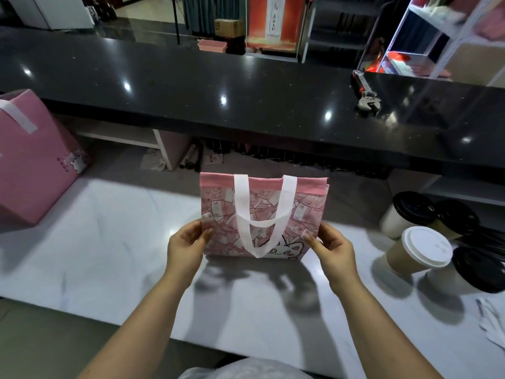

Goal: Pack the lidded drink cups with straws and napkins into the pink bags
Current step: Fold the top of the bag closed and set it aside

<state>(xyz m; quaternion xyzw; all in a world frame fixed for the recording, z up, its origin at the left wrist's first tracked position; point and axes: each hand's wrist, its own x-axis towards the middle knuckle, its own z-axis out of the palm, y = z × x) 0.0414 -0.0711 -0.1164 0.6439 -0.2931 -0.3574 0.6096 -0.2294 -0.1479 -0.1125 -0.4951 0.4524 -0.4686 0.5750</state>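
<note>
A pink bag (263, 214) with a cartoon print stands upright at the middle of the white marbled tabletop (109, 242), its flat face toward the camera. Its top edge is a plain pink band, and one white handle (263, 214) hangs down the front in a loop. The left hand (185, 248) grips the bag's lower left edge, fingers (206, 235) pinched on the fabric with the thumb in front. The right hand (332, 250) grips the lower right edge the same way, its fingers closed on the fabric. Both forearms reach in from the bottom of the view, and the hands' shadows fall on the tabletop just in front of the bag.

To the right, near the tabletop's edge, stands a cluster of four lidded cups. A kraft-brown cup (418, 251) with a white lid is nearest the bag. Behind it is a white cup (404, 214) with a black lid, a third cup (453, 218) with a black lid beside that, and a fourth black-lidded cup (470, 269) at the front right. Dark straws (489, 242) lie just beyond the cups. White napkins (492, 324) lie at the far right edge, partly cut off.

At the far left a second, larger pink bag (32, 160) with a white handle stands on the tabletop. Behind runs a black counter (191, 86) with an adjustable wrench (366, 94) on it.
</note>
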